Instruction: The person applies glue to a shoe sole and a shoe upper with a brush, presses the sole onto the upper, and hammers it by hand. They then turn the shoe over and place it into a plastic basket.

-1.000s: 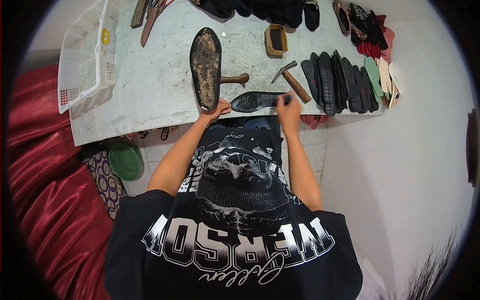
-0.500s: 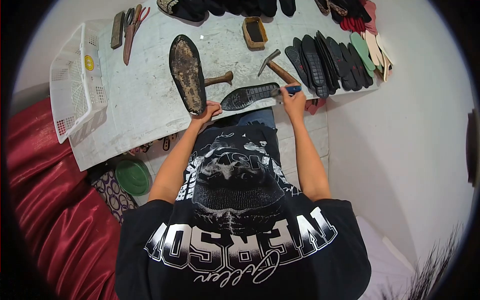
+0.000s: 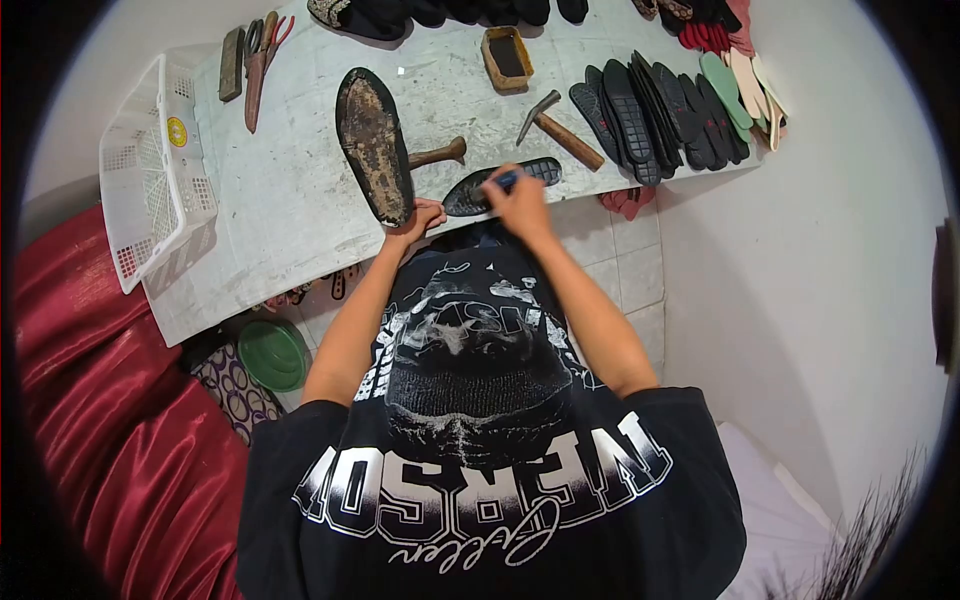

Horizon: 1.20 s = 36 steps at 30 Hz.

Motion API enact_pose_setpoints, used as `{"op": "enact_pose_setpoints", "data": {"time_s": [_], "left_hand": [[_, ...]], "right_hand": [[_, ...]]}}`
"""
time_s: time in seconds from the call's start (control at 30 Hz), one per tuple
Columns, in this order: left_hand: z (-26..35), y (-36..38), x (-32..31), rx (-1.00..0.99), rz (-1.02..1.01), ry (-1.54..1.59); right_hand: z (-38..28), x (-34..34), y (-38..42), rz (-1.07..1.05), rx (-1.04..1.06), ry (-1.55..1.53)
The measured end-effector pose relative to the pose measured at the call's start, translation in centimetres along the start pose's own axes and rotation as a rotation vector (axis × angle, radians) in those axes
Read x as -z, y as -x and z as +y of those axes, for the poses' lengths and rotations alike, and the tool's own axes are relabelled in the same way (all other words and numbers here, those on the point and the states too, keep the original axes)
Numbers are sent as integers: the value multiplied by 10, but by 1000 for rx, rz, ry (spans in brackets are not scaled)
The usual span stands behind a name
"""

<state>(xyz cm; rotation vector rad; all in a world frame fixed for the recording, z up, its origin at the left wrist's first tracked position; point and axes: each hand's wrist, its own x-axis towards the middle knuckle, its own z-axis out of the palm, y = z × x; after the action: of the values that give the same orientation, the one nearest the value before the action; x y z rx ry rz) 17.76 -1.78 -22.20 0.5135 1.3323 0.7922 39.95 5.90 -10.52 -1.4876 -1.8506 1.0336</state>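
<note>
A black shoe sole (image 3: pixel 543 171) lies near the table's front edge, its tread facing up. Over its middle, my right hand (image 3: pixel 520 203) is closed round a blue-handled brush (image 3: pixel 507 181), whose tip is blurred against the sole. My left hand (image 3: pixel 426 216) is at the sole's left end, fingers bent, pinching at its edge; the fingertips are too small to make out fully. Next to that hand, a large upturned shoe bottom (image 3: pixel 373 145) with a worn brown surface and black rim stands over the left wrist. A wooden handle (image 3: pixel 438 154) sticks out to its right.
A hammer (image 3: pixel 566 137) rests right of the sole, below a glue-stained container (image 3: pixel 508 58). Several black soles (image 3: pixel 628 115) line the right side. On the left are a white basket (image 3: pixel 150 180), pliers and scissors (image 3: pixel 262 65). Dark shoes (image 3: pixel 365 18) sit along the far edge.
My right hand has moved left with the brush, from the sole's right end to its middle. My left hand stays at the left end. The view has shifted slightly.
</note>
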Motion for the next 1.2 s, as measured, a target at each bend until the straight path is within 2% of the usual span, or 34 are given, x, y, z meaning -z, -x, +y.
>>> {"op": "enact_pose_setpoints", "data": {"time_s": [0.07,0.1,0.17,0.27,0.3,0.33,0.37,0.4,0.43,0.53,0.6,0.7,0.73,0.77,0.9,0.97,1.03,1.13,1.2], "left_hand": [[-1,-1,4,-19,-32,-21],[1,-1,5,-12,-54,-38],[2,3,4,-1,-73,-53],[3,7,1,21,-20,78],[3,6,2,52,-16,79],[4,5,3,82,-12,78],[3,5,5,81,-7,78],[-1,3,7,63,-30,118],[-7,0,9,45,-55,159],[-18,-10,16,43,-104,145],[-14,-6,15,54,-96,107],[-2,4,10,78,-49,138],[0,4,9,77,-46,125],[2,4,8,75,-44,113],[7,5,7,105,-45,112],[7,5,7,95,-44,120],[3,1,9,90,-60,154],[4,5,9,67,-105,168],[6,6,7,79,-56,118]], "right_hand": [[45,26,-16,120,-181,-33],[46,48,-20,209,-82,35],[54,57,-28,261,-39,50],[49,41,-30,190,103,204],[39,27,-26,167,246,239],[37,13,-21,33,306,293],[25,-6,-14,10,397,215],[18,-23,-10,-100,414,198],[8,-40,-2,-110,404,72],[-10,-50,4,-197,365,-37],[-8,-36,-7,-186,0,-91],[40,-6,-33,22,-153,-90],[33,11,-39,111,-79,-36],[26,26,-40,125,-102,14],[25,13,-29,207,242,140],[17,-10,-9,-14,337,193],[-3,-27,9,-191,403,87],[-21,-33,17,-208,360,-38],[-19,-16,8,-183,-141,-58]]}}
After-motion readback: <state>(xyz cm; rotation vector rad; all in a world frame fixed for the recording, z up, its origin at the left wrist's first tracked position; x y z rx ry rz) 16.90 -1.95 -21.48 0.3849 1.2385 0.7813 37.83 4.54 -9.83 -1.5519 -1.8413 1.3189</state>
